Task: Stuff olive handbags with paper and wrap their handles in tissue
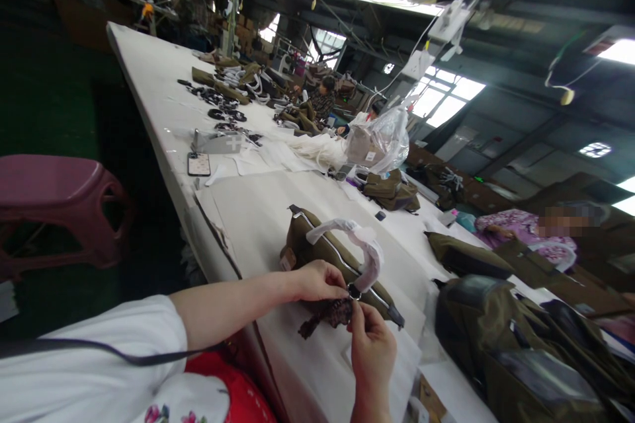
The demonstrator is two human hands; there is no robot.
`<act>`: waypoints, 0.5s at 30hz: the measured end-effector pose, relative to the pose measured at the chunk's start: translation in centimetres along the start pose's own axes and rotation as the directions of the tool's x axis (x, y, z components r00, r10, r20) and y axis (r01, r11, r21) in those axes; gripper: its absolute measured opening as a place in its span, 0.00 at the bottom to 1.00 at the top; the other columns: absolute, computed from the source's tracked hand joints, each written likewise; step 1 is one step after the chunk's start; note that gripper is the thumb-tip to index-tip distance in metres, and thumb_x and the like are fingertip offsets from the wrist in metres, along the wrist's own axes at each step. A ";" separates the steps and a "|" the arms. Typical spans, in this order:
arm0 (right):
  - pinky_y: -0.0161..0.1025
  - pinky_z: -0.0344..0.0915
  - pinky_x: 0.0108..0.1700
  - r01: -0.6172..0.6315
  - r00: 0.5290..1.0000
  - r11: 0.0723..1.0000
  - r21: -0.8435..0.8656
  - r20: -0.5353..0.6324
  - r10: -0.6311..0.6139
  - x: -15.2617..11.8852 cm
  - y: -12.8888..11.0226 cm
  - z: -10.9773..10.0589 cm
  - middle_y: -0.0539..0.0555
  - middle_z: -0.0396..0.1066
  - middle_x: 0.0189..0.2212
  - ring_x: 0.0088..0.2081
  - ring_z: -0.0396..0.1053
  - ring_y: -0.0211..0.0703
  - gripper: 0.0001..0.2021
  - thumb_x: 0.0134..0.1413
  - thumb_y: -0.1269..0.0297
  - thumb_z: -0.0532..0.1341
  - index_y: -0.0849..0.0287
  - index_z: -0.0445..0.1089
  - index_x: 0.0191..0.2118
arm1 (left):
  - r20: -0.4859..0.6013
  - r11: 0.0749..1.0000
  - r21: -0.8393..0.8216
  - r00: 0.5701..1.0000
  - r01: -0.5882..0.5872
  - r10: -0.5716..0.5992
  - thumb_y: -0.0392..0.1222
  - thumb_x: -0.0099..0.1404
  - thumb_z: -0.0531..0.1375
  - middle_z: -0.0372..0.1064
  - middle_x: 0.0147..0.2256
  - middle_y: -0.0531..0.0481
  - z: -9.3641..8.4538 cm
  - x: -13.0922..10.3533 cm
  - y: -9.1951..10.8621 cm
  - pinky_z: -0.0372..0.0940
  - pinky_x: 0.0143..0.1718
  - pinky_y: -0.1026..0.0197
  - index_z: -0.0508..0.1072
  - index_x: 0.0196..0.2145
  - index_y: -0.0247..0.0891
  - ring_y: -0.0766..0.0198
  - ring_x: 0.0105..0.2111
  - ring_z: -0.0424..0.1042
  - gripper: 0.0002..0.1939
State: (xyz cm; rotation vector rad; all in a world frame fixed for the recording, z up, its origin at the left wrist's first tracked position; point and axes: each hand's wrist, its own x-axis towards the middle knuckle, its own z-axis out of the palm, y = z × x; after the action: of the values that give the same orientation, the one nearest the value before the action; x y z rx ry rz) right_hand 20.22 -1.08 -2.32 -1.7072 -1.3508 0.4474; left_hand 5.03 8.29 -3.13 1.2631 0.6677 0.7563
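An olive-green bag [317, 238] with a light zip along its top lies on the white table in front of me. Its curved handle [370, 248] is wrapped in white film and stands up from it. At the handle's near end is a dark ring [354, 291]. My left hand [321, 281] is closed in a pinch right beside that ring; what lies between its fingertips is hidden. My right hand [372, 334] pinches a dark brown, crumpled strip of patterned cloth [330, 317] just below the ring. The strip's loose end hangs to the left.
On the table [238, 201] are a phone [199, 164], a pile of dark straps [223, 106] and a plastic-wrapped bundle [380, 142]. More olive bags [496, 337] lie to the right, with a co-worker in a purple patterned top [510, 225] beyond. A pink stool [54, 205] stands left.
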 end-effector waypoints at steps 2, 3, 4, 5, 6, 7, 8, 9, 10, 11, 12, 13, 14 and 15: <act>0.35 0.61 0.26 -0.001 1.000 1.000 -0.019 0.004 0.001 0.0 0.1 0.0 0.50 0.70 0.19 0.23 0.67 0.42 0.22 0.54 0.42 0.58 0.59 0.74 0.30 | 0.028 1.000 0.009 1.000 -0.008 0.008 0.48 0.49 0.70 0.74 0.28 0.49 -0.1 0.1 -0.3 0.64 0.34 0.64 0.77 0.31 0.31 0.67 0.27 0.70 0.17; 0.35 0.61 0.27 -0.002 1.000 1.000 -0.023 0.011 0.003 0.1 0.1 0.0 0.50 0.71 0.20 0.23 0.68 0.42 0.22 0.55 0.42 0.58 0.59 0.74 0.30 | 0.031 1.000 0.019 0.999 -0.009 0.009 0.48 0.49 0.70 0.74 0.28 0.49 -0.1 0.2 -0.4 0.64 0.33 0.64 0.77 0.31 0.31 0.67 0.27 0.70 0.17; 0.35 0.62 0.27 -0.004 1.000 1.000 -0.026 0.018 0.004 0.1 0.1 0.1 0.51 0.71 0.20 0.23 0.68 0.42 0.22 0.55 0.42 0.58 0.59 0.74 0.31 | 0.028 0.999 0.032 1.000 -0.013 0.012 0.48 0.49 0.70 0.74 0.27 0.49 -0.1 0.2 -0.5 0.64 0.32 0.65 0.77 0.31 0.31 0.68 0.27 0.70 0.17; 0.35 0.62 0.27 -0.007 1.000 1.000 -0.028 0.025 0.007 0.1 0.2 0.1 0.51 0.71 0.20 0.23 0.68 0.42 0.23 0.54 0.42 0.58 0.59 0.74 0.31 | 0.021 0.999 0.043 1.000 -0.017 0.016 0.48 0.50 0.70 0.74 0.27 0.50 -0.1 0.3 -0.5 0.64 0.32 0.65 0.77 0.31 0.31 0.68 0.26 0.69 0.17; 0.35 0.62 0.27 -0.010 1.000 1.000 -0.026 0.028 0.011 0.1 0.2 0.1 0.50 0.70 0.19 0.23 0.68 0.42 0.23 0.54 0.42 0.58 0.59 0.74 0.31 | 0.011 0.998 0.053 1.000 -0.021 0.021 0.48 0.50 0.69 0.74 0.27 0.50 -0.1 0.3 -0.5 0.64 0.31 0.66 0.77 0.31 0.31 0.68 0.26 0.69 0.16; 0.35 0.62 0.28 -0.016 1.000 1.000 -0.016 0.021 0.016 0.1 0.2 0.2 0.51 0.70 0.19 0.23 0.68 0.42 0.23 0.54 0.42 0.59 0.59 0.74 0.31 | -0.002 0.998 0.064 1.000 -0.024 0.024 0.48 0.51 0.69 0.74 0.26 0.50 0.0 0.3 -0.4 0.63 0.30 0.66 0.77 0.31 0.31 0.68 0.26 0.69 0.16; 0.35 0.62 0.28 -0.025 1.000 1.000 0.004 0.005 0.025 0.1 0.2 0.3 0.51 0.70 0.19 0.23 0.68 0.42 0.23 0.53 0.41 0.59 0.60 0.75 0.32 | -0.018 0.996 0.081 0.999 -0.028 0.029 0.48 0.53 0.68 0.74 0.26 0.50 0.1 0.2 -0.3 0.63 0.30 0.66 0.77 0.31 0.31 0.68 0.26 0.69 0.15; 0.35 0.63 0.28 -0.037 0.999 0.999 0.030 -0.019 0.037 0.0 0.2 0.4 0.51 0.71 0.20 0.23 0.68 0.42 0.24 0.52 0.41 0.60 0.60 0.75 0.32 | -0.036 0.993 0.112 0.998 -0.038 0.043 0.48 0.54 0.67 0.74 0.27 0.50 0.2 0.0 -0.1 0.63 0.30 0.66 0.78 0.31 0.31 0.68 0.26 0.69 0.15; 0.35 0.63 0.27 -0.051 0.998 0.997 0.059 -0.044 0.054 -0.1 0.3 0.4 0.52 0.71 0.20 0.23 0.67 0.42 0.24 0.51 0.41 0.60 0.61 0.76 0.34 | -0.052 0.985 0.164 0.996 -0.058 0.068 0.48 0.56 0.66 0.74 0.27 0.50 0.3 -0.2 0.1 0.63 0.30 0.66 0.78 0.32 0.32 0.67 0.26 0.70 0.14; 0.35 0.63 0.27 -0.067 0.996 0.994 0.085 -0.061 0.072 -0.2 0.4 0.5 0.52 0.71 0.20 0.22 0.67 0.42 0.25 0.50 0.41 0.61 0.62 0.77 0.35 | -0.061 0.968 0.236 0.993 -0.087 0.104 0.48 0.57 0.65 0.75 0.27 0.50 0.3 -0.5 0.3 0.63 0.30 0.67 0.78 0.32 0.32 0.67 0.27 0.70 0.14; 0.35 0.62 0.25 -0.082 0.994 0.991 0.103 -0.068 0.090 -0.3 0.5 0.5 0.52 0.71 0.19 0.22 0.66 0.42 0.25 0.50 0.41 0.61 0.62 0.77 0.35 | -0.059 0.941 0.317 0.988 -0.120 0.146 0.48 0.59 0.63 0.75 0.28 0.50 0.4 -0.7 0.6 0.63 0.30 0.67 0.79 0.32 0.33 0.66 0.28 0.70 0.14; 0.35 0.61 0.25 -0.096 0.993 0.989 0.112 -0.063 0.103 -0.4 0.6 0.5 0.52 0.71 0.19 0.21 0.66 0.42 0.26 0.49 0.41 0.62 0.63 0.77 0.35 | -0.048 0.909 0.390 0.982 -0.149 0.182 0.48 0.61 0.62 0.75 0.28 0.49 0.4 -1.1 0.8 0.63 0.30 0.67 0.79 0.33 0.33 0.66 0.28 0.71 0.14; 0.35 0.61 0.24 -0.105 0.992 0.988 0.114 -0.056 0.112 -0.5 0.7 0.5 0.52 0.70 0.19 0.21 0.65 0.41 0.26 0.49 0.41 0.62 0.63 0.77 0.36 | -0.027 0.883 0.438 0.980 -0.168 0.199 0.48 0.62 0.61 0.76 0.29 0.49 0.5 -1.3 1.0 0.63 0.31 0.67 0.79 0.33 0.34 0.66 0.29 0.71 0.14; 0.35 0.60 0.23 -0.105 0.992 0.988 0.112 -0.054 0.112 -0.6 0.8 0.5 0.52 0.71 0.19 0.20 0.64 0.41 0.25 0.49 0.42 0.62 0.63 0.78 0.36 | -0.004 0.873 0.455 0.980 -0.175 0.198 0.48 0.62 0.60 0.76 0.30 0.49 0.5 -1.6 1.2 0.64 0.31 0.67 0.79 0.35 0.34 0.65 0.29 0.72 0.14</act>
State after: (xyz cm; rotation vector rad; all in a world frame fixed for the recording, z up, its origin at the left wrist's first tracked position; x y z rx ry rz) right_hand 20.15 -1.46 -3.38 -1.6957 -1.1727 0.5182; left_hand 4.35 6.87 -1.83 1.7617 0.8008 0.8202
